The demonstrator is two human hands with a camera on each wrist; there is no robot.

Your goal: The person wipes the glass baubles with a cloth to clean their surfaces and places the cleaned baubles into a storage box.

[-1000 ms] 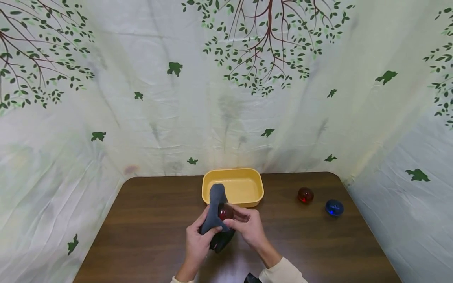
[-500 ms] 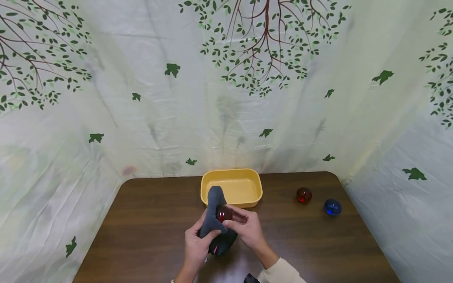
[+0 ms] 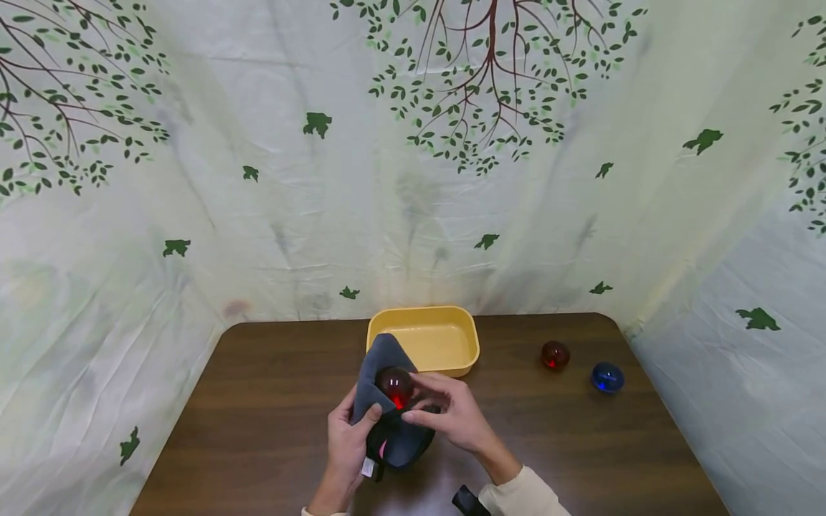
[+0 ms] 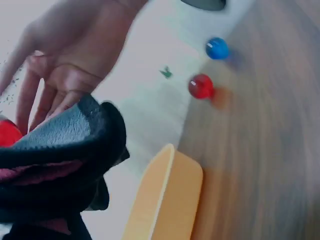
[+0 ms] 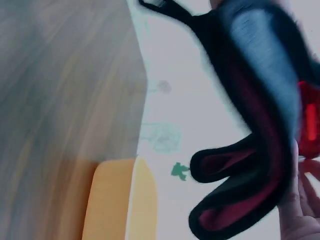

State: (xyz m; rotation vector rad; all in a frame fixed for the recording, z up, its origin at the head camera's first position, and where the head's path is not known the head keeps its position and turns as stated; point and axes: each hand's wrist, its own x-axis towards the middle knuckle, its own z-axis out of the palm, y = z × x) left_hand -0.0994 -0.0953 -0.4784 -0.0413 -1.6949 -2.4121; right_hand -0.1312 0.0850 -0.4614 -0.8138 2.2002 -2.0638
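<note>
My left hand (image 3: pixel 348 433) grips a soft dark grey fabric piece (image 3: pixel 381 358) with black edging, a pink inner side and a white tag. A dark red glass-like ball (image 3: pixel 395 383) lies against the grey cloth, partly folded in it. Beside the ball is my right hand (image 3: pixel 454 416), its thumb and fingers spread apart, fingertips at the ball's right side and the cloth's edge. In the left wrist view the right hand (image 4: pixel 80 55) has fairly straight fingers, their tips hidden behind the cloth. The right wrist view shows the folded cloth (image 5: pixel 265 100) close up, with the red ball (image 5: pixel 310 120) behind it.
A yellow plastic tub (image 3: pixel 445 347) stands at the table's back edge, just beyond the cloth. Farther right on the brown table (image 3: pixel 271 416) lie another red ball (image 3: pixel 555 355) and a blue ball (image 3: pixel 607 378). A leaf-patterned curtain (image 3: pixel 413 215) surrounds the table.
The cloth has opened out and tilted left, showing more of the ball. My right thumb and fingers, earlier around the ball, have spread. The left hand has shifted slightly left.
</note>
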